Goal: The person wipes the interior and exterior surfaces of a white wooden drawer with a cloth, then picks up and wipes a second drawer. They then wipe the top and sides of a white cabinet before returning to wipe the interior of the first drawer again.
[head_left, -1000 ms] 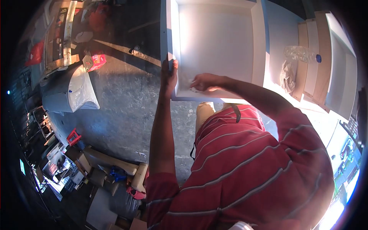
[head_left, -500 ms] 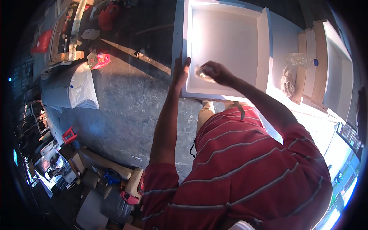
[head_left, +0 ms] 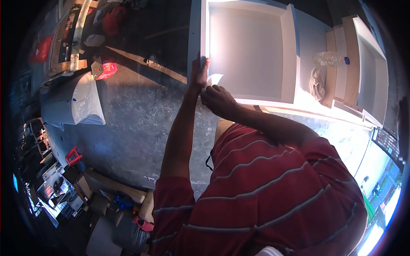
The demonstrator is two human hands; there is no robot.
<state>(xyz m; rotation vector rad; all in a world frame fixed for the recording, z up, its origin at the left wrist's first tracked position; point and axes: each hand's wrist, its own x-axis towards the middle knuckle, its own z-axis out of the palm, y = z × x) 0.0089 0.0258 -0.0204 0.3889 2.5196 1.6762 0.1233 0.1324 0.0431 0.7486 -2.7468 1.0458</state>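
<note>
Left hand [head_left: 199,74]: grasps white rectangular box [head_left: 247,51] at left wall
Right hand [head_left: 218,100]: pinches thin white sheet [head_left: 215,80]
Pink cardboard carton [head_left: 104,70], left: print unreadable

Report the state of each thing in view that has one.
Left hand, closed on the box's edge
Right hand, closed on the sheet
Sheet, bent
Box, open side up
Bottle, on its side, capped
Cloth, crumpled
Carton, open or shut unclear
</note>
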